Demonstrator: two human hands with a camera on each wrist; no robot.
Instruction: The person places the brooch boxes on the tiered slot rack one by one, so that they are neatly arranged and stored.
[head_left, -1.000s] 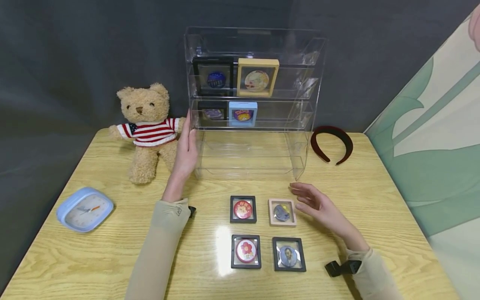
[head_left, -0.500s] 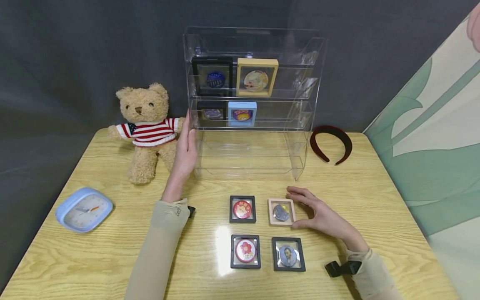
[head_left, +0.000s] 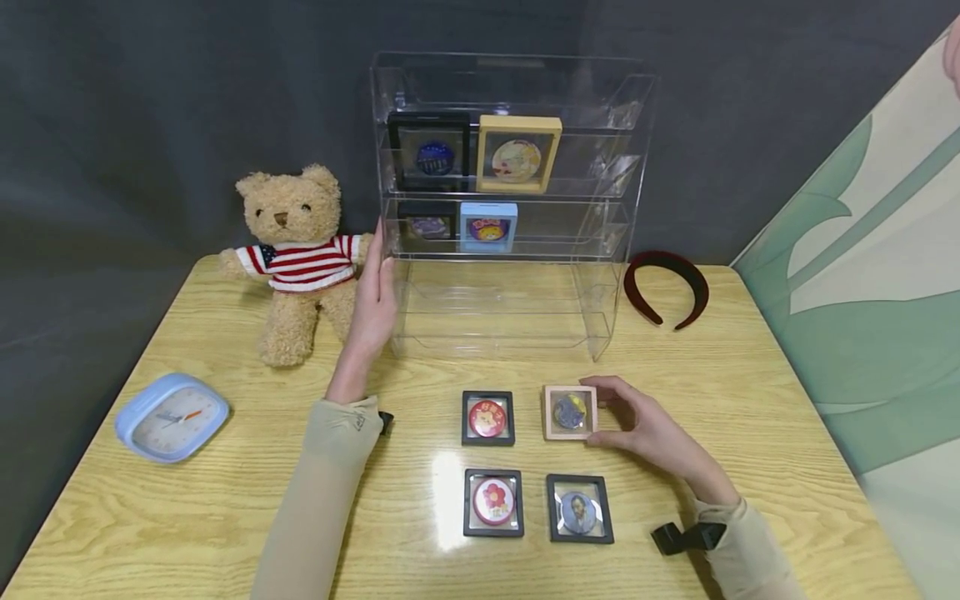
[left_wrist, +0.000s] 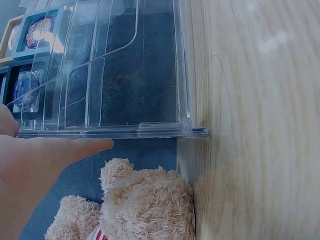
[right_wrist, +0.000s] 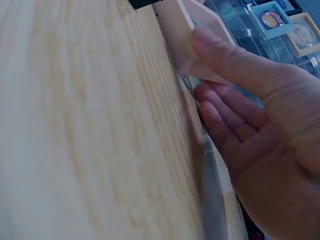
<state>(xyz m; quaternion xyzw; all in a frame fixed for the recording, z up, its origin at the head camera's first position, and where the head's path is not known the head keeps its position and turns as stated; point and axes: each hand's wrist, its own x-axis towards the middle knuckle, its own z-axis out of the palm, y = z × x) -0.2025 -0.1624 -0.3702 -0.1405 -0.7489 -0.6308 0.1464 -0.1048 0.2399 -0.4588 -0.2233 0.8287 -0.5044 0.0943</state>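
My right hand (head_left: 648,425) pinches the right side of a pale pink square display frame (head_left: 550,414) between thumb and fingers. A round blue-and-yellow badge sits inside that frame. In the right wrist view the pink frame (right_wrist: 175,37) stands tilted up at the wood surface, the thumb on its edge. My left hand (head_left: 371,304) rests with straight fingers along the left side of a clear acrylic display rack (head_left: 491,321). On the rack's upper tiers stand a large black frame (head_left: 405,175), a yellow frame (head_left: 519,125), a small black frame (head_left: 427,210) and a light blue frame (head_left: 488,208).
Three black-framed badges lie on the table: one red (head_left: 487,419), one with a flower (head_left: 493,502), one with a portrait (head_left: 579,510). A teddy bear (head_left: 292,250) and a blue clock (head_left: 172,417) stand left. A dark red headband (head_left: 666,287) lies right.
My right hand has closed its thumb and fingers on the pink frame, which has tilted up and shifted slightly away from me. The left hand stays at the rack's side.
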